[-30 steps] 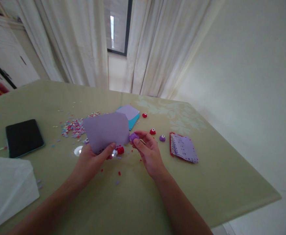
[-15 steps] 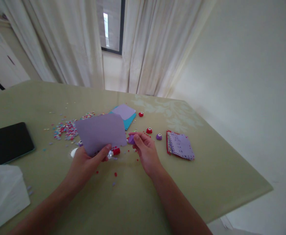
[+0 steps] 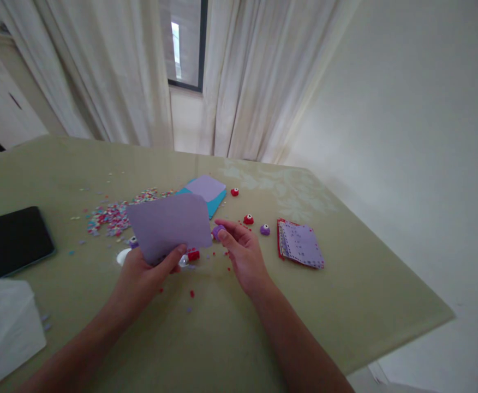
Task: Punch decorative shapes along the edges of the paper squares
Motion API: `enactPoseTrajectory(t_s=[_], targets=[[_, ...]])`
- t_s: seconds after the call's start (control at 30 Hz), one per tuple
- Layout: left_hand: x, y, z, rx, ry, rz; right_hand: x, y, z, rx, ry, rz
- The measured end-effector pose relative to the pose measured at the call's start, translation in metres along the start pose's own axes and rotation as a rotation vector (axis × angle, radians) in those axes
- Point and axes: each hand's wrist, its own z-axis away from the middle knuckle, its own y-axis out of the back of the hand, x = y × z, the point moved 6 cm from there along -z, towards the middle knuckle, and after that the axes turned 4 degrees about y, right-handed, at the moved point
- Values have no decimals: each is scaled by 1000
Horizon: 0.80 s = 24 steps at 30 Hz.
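Observation:
A sheet of purple paper (image 3: pixel 170 222) is pinched at its lower edge by my left hand (image 3: pixel 151 273), thumb on the near side. Just right of the sheet, my right hand (image 3: pixel 244 255) holds a small purple craft punch (image 3: pixel 217 233) between thumb and fingers. The punch is close to the paper's right edge; whether they touch I cannot tell. Behind and below the sheet lies a small clear tube with a red cap (image 3: pixel 193 255). A white round spot (image 3: pixel 123 256) shows beside my left hand, partly hidden. Another purple punch (image 3: pixel 133 241) is partly covered by the sheet.
Paper confetti (image 3: pixel 112 217) is heaped at the left. Purple and blue paper squares (image 3: pixel 207 188) lie farther back. Red punches (image 3: pixel 248 219) and a purple one (image 3: pixel 265 230) stand near a stack of punched cards (image 3: pixel 302 244). A dark tablet (image 3: pixel 17 240) and white sheet (image 3: pixel 10 327) lie left.
The view has turned slightly right, so the table's things sit farther left. Both hands keep their holds on the paper and the punch, with the punch turning slightly in my right fingers.

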Motion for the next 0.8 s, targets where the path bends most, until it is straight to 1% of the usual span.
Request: enactPoseTrajectory(t_s=[0.2,0.43,0.63,0.8], targets=[[-1,-1,1,-12,-6,3,2,-2,1,-10,4,-12],[1,-1,3,-27,-3,10,-5,-3,2,-26,23,25],[3,-1,1,-7,-72,10,-7,-6,4,-41,18,22],[1,0,0,-9,-45,8,-9,-8,5,-67,22,66]])
